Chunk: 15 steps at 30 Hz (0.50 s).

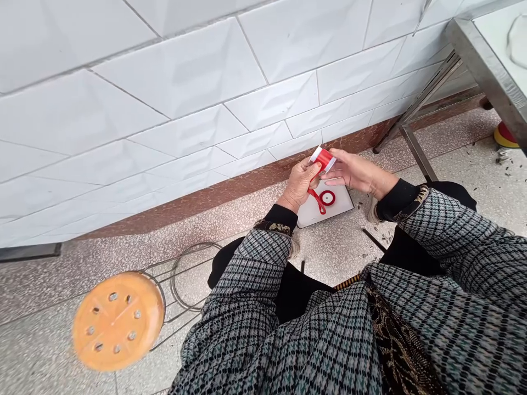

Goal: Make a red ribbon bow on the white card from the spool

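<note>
My left hand (302, 184) is closed around a red ribbon (323, 159) wound on a white core or card, which shows at its edges. The thumb lies across the winding. At the right edge of this winding is my right hand (356, 171), its fingers stretched out and apart; whether they touch it I cannot tell. Below my hands a white board or flat box (340, 207) rests on the floor. On it lies a dark red spool (327, 198) with a pale centre, beside a loop of red ribbon (321, 207).
An orange round stool (117, 323) with holes and a thin metal frame (195, 274) is at the lower left. A white tiled wall (173, 93) runs ahead. At the right stands a metal-framed table (486, 60). Small dark scraps (508, 170) litter the speckled floor.
</note>
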Each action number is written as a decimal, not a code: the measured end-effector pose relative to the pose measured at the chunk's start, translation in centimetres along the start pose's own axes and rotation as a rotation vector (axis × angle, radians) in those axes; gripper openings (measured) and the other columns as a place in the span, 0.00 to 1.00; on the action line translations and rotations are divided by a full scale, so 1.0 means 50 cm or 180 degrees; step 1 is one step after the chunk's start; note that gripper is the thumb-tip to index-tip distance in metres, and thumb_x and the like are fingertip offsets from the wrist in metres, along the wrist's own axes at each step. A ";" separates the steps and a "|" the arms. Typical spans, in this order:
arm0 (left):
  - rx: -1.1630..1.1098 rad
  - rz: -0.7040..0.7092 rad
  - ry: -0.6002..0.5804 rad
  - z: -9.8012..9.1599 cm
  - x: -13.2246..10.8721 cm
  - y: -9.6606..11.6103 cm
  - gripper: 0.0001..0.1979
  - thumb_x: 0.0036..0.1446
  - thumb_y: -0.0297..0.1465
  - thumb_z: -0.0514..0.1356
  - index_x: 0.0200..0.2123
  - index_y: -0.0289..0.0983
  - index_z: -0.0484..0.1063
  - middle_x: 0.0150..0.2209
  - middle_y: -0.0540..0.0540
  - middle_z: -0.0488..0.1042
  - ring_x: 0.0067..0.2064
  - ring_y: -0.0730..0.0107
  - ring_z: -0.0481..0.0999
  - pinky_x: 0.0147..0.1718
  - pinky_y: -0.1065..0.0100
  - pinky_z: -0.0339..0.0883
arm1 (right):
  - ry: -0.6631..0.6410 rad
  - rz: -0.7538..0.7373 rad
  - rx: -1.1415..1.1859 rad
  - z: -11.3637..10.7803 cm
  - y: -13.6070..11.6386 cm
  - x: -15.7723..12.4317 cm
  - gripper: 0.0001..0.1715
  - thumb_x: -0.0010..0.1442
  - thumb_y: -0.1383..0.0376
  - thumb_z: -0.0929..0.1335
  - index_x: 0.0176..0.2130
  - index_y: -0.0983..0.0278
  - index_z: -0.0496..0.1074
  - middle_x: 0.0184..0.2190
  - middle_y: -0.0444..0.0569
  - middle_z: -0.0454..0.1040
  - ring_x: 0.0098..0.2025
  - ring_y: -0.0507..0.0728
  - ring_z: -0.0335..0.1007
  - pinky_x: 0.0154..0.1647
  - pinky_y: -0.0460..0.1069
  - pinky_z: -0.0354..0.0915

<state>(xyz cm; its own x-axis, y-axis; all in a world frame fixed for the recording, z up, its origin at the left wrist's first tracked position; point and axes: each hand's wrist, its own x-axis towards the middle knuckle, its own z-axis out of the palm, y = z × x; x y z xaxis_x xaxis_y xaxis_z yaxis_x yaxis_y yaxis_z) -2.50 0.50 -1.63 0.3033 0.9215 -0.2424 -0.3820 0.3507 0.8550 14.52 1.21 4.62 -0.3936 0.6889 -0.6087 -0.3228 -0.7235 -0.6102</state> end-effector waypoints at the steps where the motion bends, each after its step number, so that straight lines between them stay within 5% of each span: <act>1: 0.0035 0.0000 0.0028 0.001 0.001 -0.001 0.29 0.43 0.51 0.78 0.35 0.37 0.71 0.19 0.60 0.59 0.17 0.86 0.50 0.17 0.73 0.42 | 0.0058 -0.0115 -0.0076 0.002 0.004 0.000 0.08 0.75 0.59 0.69 0.47 0.62 0.71 0.33 0.49 0.79 0.31 0.53 0.81 0.31 0.45 0.80; 8: 0.0390 -0.0017 0.0181 0.013 0.004 -0.005 0.29 0.46 0.54 0.75 0.38 0.37 0.74 0.21 0.59 0.62 0.17 0.84 0.52 0.17 0.71 0.44 | 0.0482 -0.0428 -0.0179 0.000 0.010 0.014 0.10 0.72 0.63 0.73 0.42 0.62 0.68 0.27 0.44 0.77 0.25 0.51 0.77 0.27 0.42 0.77; 15: 0.1141 0.0351 0.0427 0.004 -0.004 0.010 0.24 0.52 0.53 0.71 0.30 0.37 0.73 0.19 0.56 0.62 0.18 0.81 0.54 0.18 0.71 0.45 | 0.0820 -0.0322 0.0006 -0.020 -0.010 0.030 0.07 0.75 0.64 0.68 0.42 0.64 0.71 0.23 0.45 0.73 0.22 0.51 0.73 0.24 0.43 0.76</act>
<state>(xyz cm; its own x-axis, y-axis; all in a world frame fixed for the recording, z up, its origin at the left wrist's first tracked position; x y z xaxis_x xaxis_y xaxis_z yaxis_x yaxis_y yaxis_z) -2.57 0.47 -1.04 0.1516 0.9724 -0.1775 -0.0700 0.1897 0.9793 14.95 2.65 3.51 -0.1273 0.7460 -0.6537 -0.3511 -0.6503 -0.6737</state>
